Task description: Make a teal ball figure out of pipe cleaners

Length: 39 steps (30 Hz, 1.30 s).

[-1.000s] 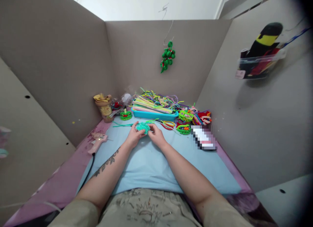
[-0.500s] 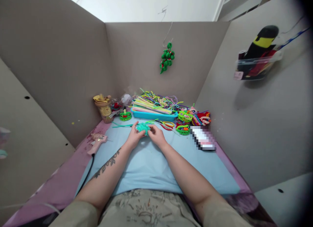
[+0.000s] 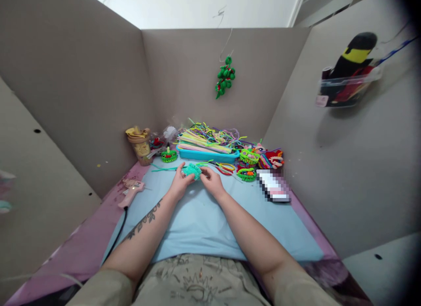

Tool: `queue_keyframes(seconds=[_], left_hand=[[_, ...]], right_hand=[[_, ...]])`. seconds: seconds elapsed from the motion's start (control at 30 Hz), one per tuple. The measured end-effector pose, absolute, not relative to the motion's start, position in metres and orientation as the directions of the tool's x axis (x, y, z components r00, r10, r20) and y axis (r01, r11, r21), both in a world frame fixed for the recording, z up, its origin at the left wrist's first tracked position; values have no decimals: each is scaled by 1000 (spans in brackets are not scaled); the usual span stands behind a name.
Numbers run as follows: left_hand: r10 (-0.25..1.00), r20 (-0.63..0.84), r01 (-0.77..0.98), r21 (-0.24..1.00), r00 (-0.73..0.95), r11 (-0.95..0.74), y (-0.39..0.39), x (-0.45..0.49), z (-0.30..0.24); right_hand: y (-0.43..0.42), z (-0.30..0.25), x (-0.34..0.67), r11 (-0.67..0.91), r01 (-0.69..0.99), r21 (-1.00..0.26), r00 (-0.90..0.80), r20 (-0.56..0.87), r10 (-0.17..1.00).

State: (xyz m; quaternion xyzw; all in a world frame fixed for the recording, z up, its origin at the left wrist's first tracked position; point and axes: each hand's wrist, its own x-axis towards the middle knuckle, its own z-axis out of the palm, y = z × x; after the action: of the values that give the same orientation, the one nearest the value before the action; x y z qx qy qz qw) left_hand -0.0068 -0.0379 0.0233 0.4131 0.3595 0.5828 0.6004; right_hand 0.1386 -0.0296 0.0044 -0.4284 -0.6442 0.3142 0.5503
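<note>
A small turquoise piece of coiled, fuzzy pipe cleaner point(image 3: 192, 171) is held up over the blue cloth. My left hand point(image 3: 179, 184) grips it from the left, the thumb lying across its lower front. At its right edge, the fingers of my right hand point(image 3: 212, 183) are pinched together; the fingertips are partly hidden. Just left of the piece, loose turquoise pipe cleaners point(image 3: 162, 169) lie on the cloth. Beyond my right hand are pliers or scissors with red and yellow handles point(image 3: 226, 168).
A blue tray point(image 3: 207, 155) heaped with pipe cleaners stands at the back. Green pipe-cleaner figures point(image 3: 246, 174) and a phone point(image 3: 273, 185) lie right; a pink glue gun point(image 3: 131, 194) and a brown cup point(image 3: 140, 148) are left. Grey panels point(image 3: 210, 47) enclose the table.
The turquoise piece has turned slightly in my left hand, showing more of its ridged right edge. My right fingers have shifted a little at that edge.
</note>
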Motion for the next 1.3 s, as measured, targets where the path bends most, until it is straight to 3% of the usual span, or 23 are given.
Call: queue_keyframes(seconds=[0.17, 0.47, 0.97, 1.07, 1.13, 1.2, 1.3], left_hand=[[996, -2, -527, 848, 93, 51, -33, -12, 24], [986, -51, -529, 839, 156, 127, -36, -11, 25], [986, -30, -539, 834, 165, 116, -35, -12, 22], [995, 39, -506, 863, 86, 10, -34, -10, 21], [993, 118, -473, 875, 11, -99, -34, -7, 20], [985, 170, -462, 872, -29, -164, -35, -4, 19], [985, 171, -473, 868, 6, -148, -39, 3, 19]], right_hand=[[-31, 4, 136, 431, 170, -886, -63, 426, 902], [-31, 4, 133, 413, 136, -901, -64, 408, 911], [-33, 9, 133, 391, 109, -914, -71, 386, 920], [-30, 6, 134, 339, -7, -941, -32, 339, 940], [-28, 3, 134, 218, -171, -961, -41, 228, 973], [-26, 2, 134, 46, -363, -930, -146, 105, 984], [-26, 1, 133, -121, -555, -823, -297, 60, 953]])
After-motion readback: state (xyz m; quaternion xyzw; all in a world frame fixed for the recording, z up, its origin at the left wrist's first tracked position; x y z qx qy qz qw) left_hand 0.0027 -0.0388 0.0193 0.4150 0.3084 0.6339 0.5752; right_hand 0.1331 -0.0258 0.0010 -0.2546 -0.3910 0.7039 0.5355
